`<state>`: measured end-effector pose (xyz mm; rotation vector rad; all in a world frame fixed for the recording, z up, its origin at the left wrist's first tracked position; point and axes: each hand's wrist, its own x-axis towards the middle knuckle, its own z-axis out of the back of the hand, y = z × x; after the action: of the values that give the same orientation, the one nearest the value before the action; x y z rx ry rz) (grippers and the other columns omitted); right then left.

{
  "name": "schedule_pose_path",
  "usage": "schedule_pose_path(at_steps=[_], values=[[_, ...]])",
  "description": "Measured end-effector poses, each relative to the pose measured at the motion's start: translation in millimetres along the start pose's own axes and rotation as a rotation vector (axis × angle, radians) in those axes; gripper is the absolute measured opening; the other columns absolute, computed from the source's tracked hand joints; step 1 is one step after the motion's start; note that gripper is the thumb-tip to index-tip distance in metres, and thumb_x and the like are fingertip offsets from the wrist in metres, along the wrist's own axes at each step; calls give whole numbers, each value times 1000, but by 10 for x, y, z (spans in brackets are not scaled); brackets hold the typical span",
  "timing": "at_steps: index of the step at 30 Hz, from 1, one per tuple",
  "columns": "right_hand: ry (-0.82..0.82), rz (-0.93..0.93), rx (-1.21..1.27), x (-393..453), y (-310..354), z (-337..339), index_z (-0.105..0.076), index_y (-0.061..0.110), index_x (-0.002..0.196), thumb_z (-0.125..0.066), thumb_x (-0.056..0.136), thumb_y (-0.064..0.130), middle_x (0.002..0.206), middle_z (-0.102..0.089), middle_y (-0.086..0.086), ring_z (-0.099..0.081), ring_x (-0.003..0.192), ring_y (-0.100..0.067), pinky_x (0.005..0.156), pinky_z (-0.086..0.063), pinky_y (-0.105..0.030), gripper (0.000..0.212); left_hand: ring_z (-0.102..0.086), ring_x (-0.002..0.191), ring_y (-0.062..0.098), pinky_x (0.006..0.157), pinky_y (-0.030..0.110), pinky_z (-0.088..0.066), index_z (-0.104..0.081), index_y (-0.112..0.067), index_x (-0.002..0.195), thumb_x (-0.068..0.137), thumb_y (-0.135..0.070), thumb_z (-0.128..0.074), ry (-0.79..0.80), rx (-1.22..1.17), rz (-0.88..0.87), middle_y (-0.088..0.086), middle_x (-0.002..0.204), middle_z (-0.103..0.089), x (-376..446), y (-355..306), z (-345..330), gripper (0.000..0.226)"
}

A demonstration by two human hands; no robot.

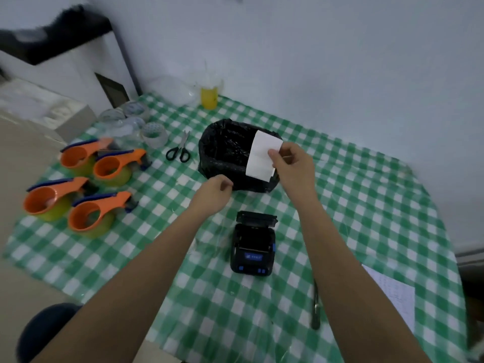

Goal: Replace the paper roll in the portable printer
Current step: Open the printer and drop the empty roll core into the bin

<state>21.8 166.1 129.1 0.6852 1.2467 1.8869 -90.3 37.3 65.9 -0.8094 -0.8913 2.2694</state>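
The small black portable printer lies on the green checked tablecloth with its lid tipped open toward the back; I see no roll inside it. My right hand pinches a white strip of paper that hangs over the black-lined bin. My left hand hovers in front of the bin's near rim, fingers curled in, with nothing visible in it.
Several orange tape dispensers sit at the left, with clear tape rolls and black-handled scissors behind them. A yellow bottle stands by the wall. A dark tool and a sheet of paper lie at the right.
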Motion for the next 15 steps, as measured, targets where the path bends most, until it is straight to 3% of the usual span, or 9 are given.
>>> schedule_pose_path(at_steps=[3,7,12,15], values=[[20,34,-60,432,101,-176,-64,12,94,-58,89,25,87,-67,-7,-62,79,-19,78,-52,-36,15,-57,80,23,76,40,-50,-57,-13,114,95,-22,-43,-40,19,-20,8,100,-61,106,-166,185,25],[208,-154,-187,694,-147,-429,-43,13,136,-52,92,27,135,-53,-10,-59,111,-29,96,-50,-47,47,-61,97,29,83,41,-50,-57,-12,113,94,-20,-44,-75,21,18,12,112,-64,144,-85,266,25],[317,-141,-175,186,-472,-578,-53,16,128,-51,94,19,127,-59,-4,-58,102,-18,93,-52,-36,35,-55,114,29,90,37,-45,-53,-7,122,92,-24,-52,-31,86,112,12,129,-57,97,426,164,34],[390,-136,-199,-169,-653,-652,-59,15,121,-50,94,17,119,-62,-6,-57,96,-16,83,-49,-29,28,-43,125,32,99,42,-42,-45,-12,130,84,-36,-63,59,253,185,16,138,-45,-40,836,21,56]])
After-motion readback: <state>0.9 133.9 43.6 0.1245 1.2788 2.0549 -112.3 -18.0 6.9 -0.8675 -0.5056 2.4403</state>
